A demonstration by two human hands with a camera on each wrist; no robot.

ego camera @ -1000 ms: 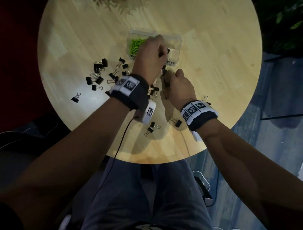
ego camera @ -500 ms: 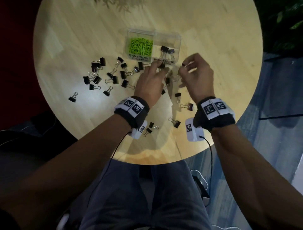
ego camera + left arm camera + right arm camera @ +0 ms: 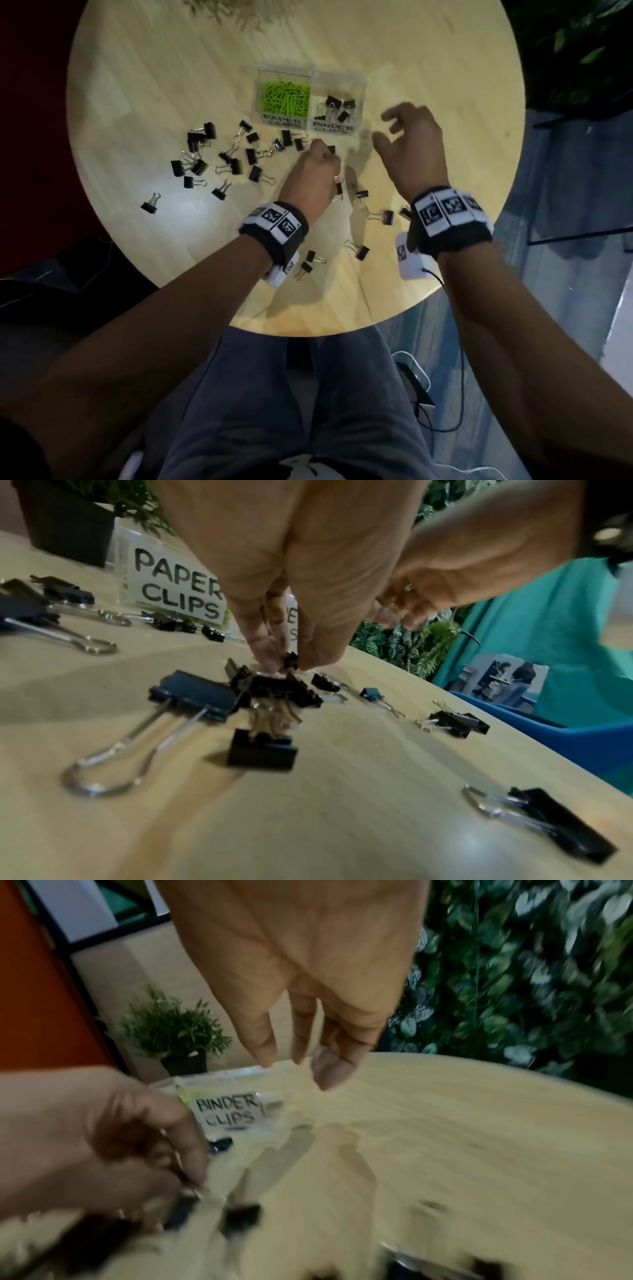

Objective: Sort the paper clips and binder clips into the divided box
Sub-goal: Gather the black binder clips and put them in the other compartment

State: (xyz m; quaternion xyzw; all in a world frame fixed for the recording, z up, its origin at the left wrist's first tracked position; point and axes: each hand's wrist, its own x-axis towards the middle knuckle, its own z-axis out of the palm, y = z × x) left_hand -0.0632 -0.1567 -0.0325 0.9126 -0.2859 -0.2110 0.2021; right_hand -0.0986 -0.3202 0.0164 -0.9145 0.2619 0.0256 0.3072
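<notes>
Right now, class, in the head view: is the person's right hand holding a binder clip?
No: the right hand hovers beside the divided box with fingers loosely spread and nothing in them.

I note a round light-wood table (image 3: pixel 428 68) under both hands, brightly lit. Beyond them stands a small potted plant (image 3: pixel 174 1034). Right of the hands, a foliage wall (image 3: pixel 531 974); left, an orange-red wall (image 3: pixel 34 988). Grey-blue floor (image 3: pixel 565 308) below right.
</notes>
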